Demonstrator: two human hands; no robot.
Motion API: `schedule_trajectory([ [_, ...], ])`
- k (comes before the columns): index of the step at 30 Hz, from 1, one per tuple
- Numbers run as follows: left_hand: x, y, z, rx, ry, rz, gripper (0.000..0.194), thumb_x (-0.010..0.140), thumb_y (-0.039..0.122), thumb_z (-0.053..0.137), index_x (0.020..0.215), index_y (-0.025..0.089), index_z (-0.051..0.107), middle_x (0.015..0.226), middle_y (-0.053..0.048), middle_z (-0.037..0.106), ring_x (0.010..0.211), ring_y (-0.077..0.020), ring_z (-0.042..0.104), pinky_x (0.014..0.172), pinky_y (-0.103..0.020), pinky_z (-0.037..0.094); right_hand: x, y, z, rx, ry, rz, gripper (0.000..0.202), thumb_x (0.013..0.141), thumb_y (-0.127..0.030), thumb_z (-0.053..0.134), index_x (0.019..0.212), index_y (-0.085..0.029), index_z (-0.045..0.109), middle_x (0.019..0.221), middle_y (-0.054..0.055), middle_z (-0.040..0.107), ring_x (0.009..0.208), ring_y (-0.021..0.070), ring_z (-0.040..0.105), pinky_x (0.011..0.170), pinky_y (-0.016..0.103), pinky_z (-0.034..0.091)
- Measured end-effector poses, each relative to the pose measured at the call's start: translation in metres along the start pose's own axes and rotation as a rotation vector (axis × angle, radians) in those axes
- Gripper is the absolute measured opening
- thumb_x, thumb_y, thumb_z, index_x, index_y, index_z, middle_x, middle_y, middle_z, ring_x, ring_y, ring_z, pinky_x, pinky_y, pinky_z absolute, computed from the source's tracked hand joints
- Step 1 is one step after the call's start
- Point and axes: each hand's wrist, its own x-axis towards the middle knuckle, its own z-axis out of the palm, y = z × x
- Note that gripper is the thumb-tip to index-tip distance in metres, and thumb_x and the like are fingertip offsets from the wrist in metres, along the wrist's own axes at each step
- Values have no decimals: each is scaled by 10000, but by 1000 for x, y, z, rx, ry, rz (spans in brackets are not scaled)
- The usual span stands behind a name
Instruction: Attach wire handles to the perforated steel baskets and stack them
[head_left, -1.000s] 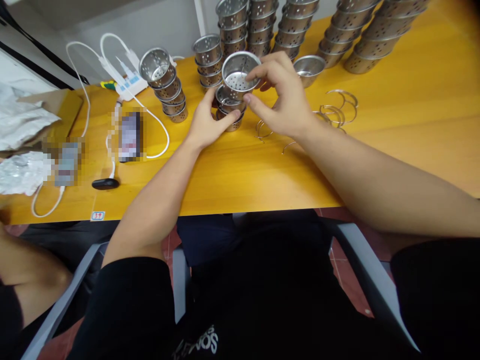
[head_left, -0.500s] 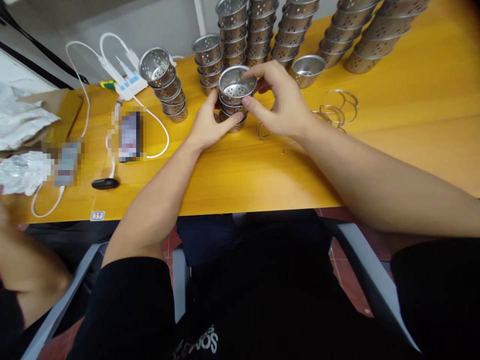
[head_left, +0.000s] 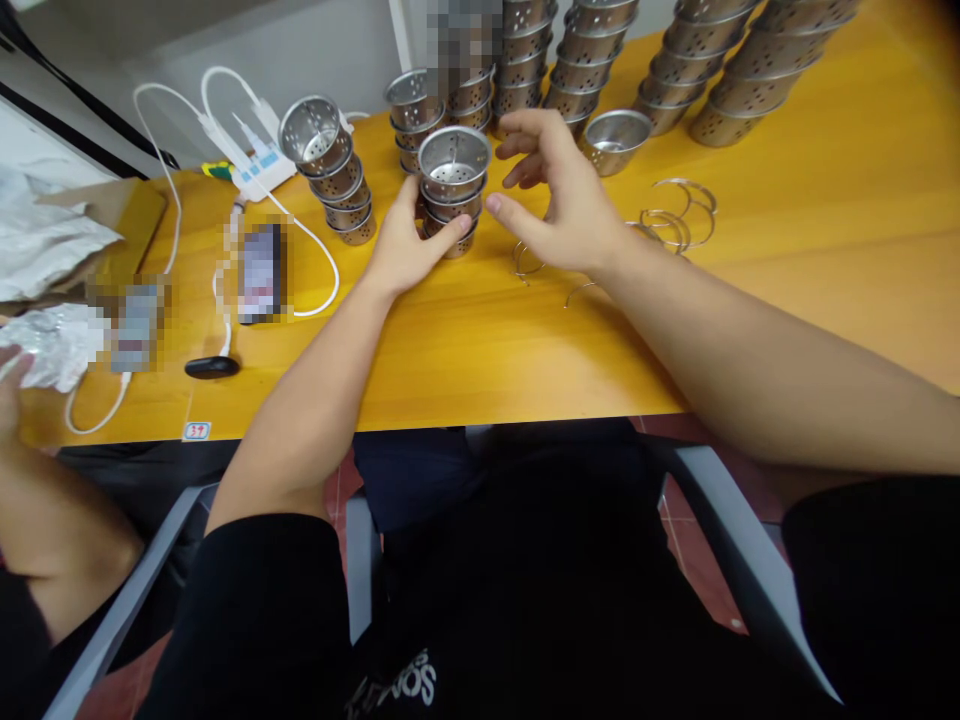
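Note:
A short stack of perforated metal cups (head_left: 453, 165) stands on the yellow table, rims up. My left hand (head_left: 412, 240) is wrapped round the stack's lower part from the left, thumb across the front. To the right, my right hand (head_left: 559, 190) is apart from the stack, its fingers spread and curved with nothing in them. A single perforated cup (head_left: 615, 140) sits just beyond that hand. Several thin wire rings (head_left: 667, 230) lie on the table beside my right wrist.
Tall stacks of perforated cups (head_left: 705, 50) line the back. Another cup stack (head_left: 337, 180) stands at left, near a power strip (head_left: 262, 170) with white cables and a phone (head_left: 260, 272). Plastic bags (head_left: 52, 345) and a co-worker's arm (head_left: 60, 520) are at far left.
My left hand has shifted the held stack slightly left. My right hand has let go of the top cup's rim and its fingers have opened.

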Motion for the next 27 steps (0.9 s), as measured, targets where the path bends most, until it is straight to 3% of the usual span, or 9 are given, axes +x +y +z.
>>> schedule_trajectory([
  [7,13,-47,-9,64,162,1,931,958,1042,933,1593,437,620,1765,-139,788,1686,-448,733,1488,-713,573,-2,17,2,-22,-16,-23,800,1011,-941,933,1654,-539,675,1772,28,775,1307,411,768,1255,744,654],
  [10,17,-56,-7,56,206,-14,922,947,1042,934,1563,439,606,1750,-140,784,1704,-450,720,1569,-718,488,-1,24,3,-15,-24,-35,788,1011,-923,935,1646,-522,694,1769,39,781,1329,423,771,1255,776,643],
  [13,18,-59,-7,87,191,-3,874,1038,993,879,1644,438,583,1793,-142,762,1769,-440,672,1596,-717,458,0,33,5,-23,-32,-74,778,1042,-889,933,1660,-481,696,1741,68,797,1311,409,791,1216,760,661],
  [16,17,-64,-10,127,185,6,941,1093,960,830,1819,468,490,1964,-122,645,1935,-432,510,1658,-736,371,1,39,7,-15,-17,-96,765,1053,-905,932,1644,-472,710,1716,79,814,1295,405,811,1207,740,671],
  [18,16,-64,-13,167,177,-7,1073,1101,951,808,1944,461,361,2103,-95,485,2060,-422,292,1718,-740,253,0,37,6,-14,-24,-88,778,1048,-929,925,1644,-476,710,1721,81,811,1308,414,816,1229,742,671],
  [20,13,-54,-17,244,122,1,1166,1131,932,747,2035,436,204,2189,-39,326,2117,-373,-5,1761,-720,128,-1,31,4,-34,-61,-58,791,1056,-950,894,1665,-488,692,1751,70,793,1352,438,811,1279,762,663],
  [23,2,-11,-21,393,4,84,1077,1233,848,574,2081,494,13,2217,141,185,2020,-176,-385,1787,-587,0,-3,18,-1,-76,-104,-24,752,1095,-875,855,1692,-467,651,1795,70,758,1428,460,794,1338,773,652],
  [25,-9,30,-21,412,-3,136,1001,1278,769,491,2077,525,-61,2209,188,177,1976,-129,-452,1785,-560,-39,-2,15,-7,-113,-73,-28,646,1130,-724,846,1666,-429,635,1755,96,760,1409,429,801,1308,721,683],
  [27,-19,64,-18,343,-35,175,969,1282,719,512,2078,489,9,2209,102,242,2031,-213,-376,1784,-651,16,1,18,-14,-168,3,-19,491,1153,-565,831,1584,-419,646,1679,102,766,1394,396,797,1241,653,723],
])
